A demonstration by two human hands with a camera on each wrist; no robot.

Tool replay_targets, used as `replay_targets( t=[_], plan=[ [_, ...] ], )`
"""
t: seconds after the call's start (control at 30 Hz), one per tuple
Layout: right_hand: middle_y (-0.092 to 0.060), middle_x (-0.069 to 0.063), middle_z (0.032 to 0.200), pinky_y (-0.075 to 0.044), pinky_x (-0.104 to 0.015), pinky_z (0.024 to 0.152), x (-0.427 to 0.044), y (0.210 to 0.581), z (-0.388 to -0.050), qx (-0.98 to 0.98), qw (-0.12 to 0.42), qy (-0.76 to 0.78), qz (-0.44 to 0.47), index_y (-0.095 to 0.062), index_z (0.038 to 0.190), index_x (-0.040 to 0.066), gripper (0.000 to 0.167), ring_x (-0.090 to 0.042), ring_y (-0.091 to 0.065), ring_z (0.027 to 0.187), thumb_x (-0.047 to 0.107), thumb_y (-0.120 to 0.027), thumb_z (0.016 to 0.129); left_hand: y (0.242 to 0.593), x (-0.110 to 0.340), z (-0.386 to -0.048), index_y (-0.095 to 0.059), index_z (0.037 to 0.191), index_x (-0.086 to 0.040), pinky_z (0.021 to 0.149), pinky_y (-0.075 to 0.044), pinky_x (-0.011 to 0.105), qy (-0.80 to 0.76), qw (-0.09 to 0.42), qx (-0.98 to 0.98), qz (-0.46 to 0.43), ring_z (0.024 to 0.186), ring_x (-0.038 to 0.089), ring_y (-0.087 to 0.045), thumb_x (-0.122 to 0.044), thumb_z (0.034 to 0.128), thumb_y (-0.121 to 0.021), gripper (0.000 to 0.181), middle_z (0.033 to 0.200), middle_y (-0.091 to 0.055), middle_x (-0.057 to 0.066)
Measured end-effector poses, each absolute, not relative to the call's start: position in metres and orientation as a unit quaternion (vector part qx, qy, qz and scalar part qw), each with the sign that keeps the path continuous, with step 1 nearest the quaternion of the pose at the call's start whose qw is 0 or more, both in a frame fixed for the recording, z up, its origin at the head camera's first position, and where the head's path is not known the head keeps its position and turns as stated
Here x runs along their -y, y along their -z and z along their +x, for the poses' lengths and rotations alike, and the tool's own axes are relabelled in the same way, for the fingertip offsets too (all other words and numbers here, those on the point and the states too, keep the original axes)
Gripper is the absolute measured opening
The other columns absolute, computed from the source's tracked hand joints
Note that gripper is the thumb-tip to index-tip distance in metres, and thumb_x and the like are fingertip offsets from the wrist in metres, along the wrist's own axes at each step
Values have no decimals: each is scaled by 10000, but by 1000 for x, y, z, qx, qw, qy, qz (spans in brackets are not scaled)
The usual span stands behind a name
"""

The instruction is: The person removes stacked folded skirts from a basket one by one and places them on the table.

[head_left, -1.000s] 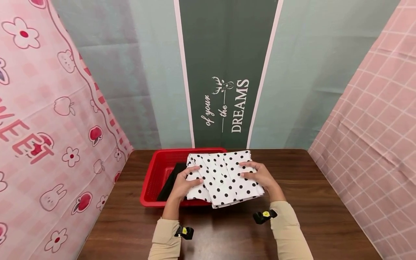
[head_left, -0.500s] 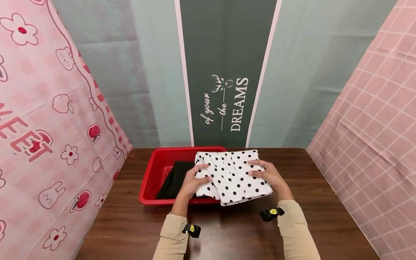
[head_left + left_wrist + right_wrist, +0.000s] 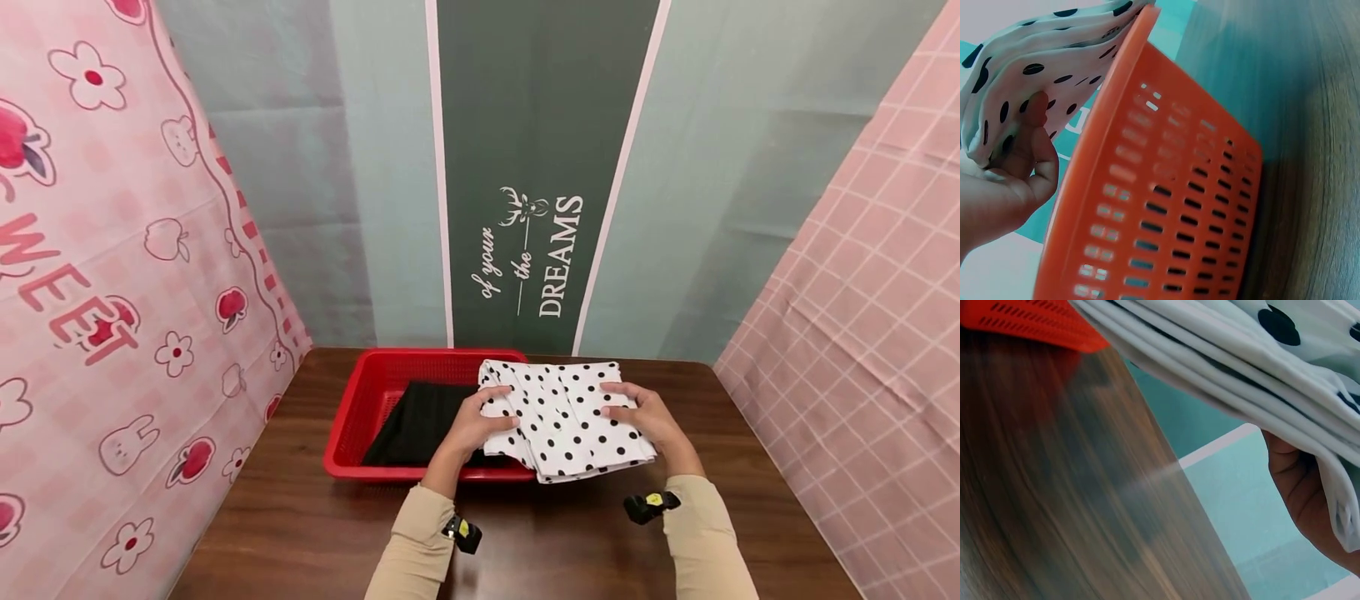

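A folded white cloth with black polka dots (image 3: 562,425) is held up between both hands, over the right part of a red plastic basket (image 3: 341,442). My left hand (image 3: 471,425) grips its left edge, thumb on top and fingers curled beneath, as the left wrist view shows. The right hand (image 3: 651,419) grips the opposite edge; in the right wrist view its fingers (image 3: 1300,487) lie under the stacked layers. Inside the basket lies a folded black cloth (image 3: 412,425), its right part hidden by the dotted one. What kind of garment either is, I cannot tell.
The basket stands on a brown wooden table (image 3: 300,533), towards the back left. A grey-green curtain (image 3: 525,108) with printed words hangs behind. Pink printed cloth (image 3: 180,275) closes off the left side, and a pink checked cloth (image 3: 847,317) the right.
Both hands have carried the dotted cloth to the right, keeping their grip. More of the black cloth in the basket now shows. The head view has shifted slightly.
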State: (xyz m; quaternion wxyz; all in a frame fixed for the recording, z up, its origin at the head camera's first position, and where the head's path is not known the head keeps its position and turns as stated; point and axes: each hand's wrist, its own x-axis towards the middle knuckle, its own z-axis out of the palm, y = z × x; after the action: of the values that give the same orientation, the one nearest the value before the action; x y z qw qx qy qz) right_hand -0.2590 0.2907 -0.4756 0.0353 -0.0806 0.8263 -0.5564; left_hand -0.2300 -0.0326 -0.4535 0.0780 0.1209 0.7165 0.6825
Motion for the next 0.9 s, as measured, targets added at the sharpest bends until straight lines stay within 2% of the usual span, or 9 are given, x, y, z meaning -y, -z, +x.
replay_targets(
  t=[0.17,0.3,0.7,0.9],
  plan=[
    [-411,-184,1384,-307,-544,965,-299,476,-264,-824,42,560,-73,-514,1302,-7,556,-338,-235,1317,187,-722,824,468,22,-249,-579,1243,-30,819,-468,350,-685,90,-713,121,1216,266,-387,-28,776,-731,491,1316,-473,114],
    [-391,-189,1396,-304,-553,966,-304,475,-271,-827,38,557,-65,-512,1302,-12,567,-346,-251,1307,211,-722,824,478,13,-267,-599,1231,-77,793,-470,323,-686,89,-713,119,1207,224,-401,-51,761,-753,495,1309,-483,70],
    [-359,-213,1408,-291,-578,963,-329,477,-285,-836,31,548,-31,-487,1312,-27,591,-393,-273,1287,251,-707,839,479,-25,-290,-629,1167,-19,695,-474,256,-686,80,-717,97,975,161,-517,-9,728,-762,459,1204,-556,83],
    [-322,-208,1434,-252,-588,984,-335,481,-288,-839,46,542,1,-469,1333,-7,608,-405,-237,1308,273,-699,845,478,-40,-292,-630,1159,-3,727,-475,253,-681,81,-724,81,1049,170,-496,-11,724,-757,454,1201,-553,81]
  ],
)
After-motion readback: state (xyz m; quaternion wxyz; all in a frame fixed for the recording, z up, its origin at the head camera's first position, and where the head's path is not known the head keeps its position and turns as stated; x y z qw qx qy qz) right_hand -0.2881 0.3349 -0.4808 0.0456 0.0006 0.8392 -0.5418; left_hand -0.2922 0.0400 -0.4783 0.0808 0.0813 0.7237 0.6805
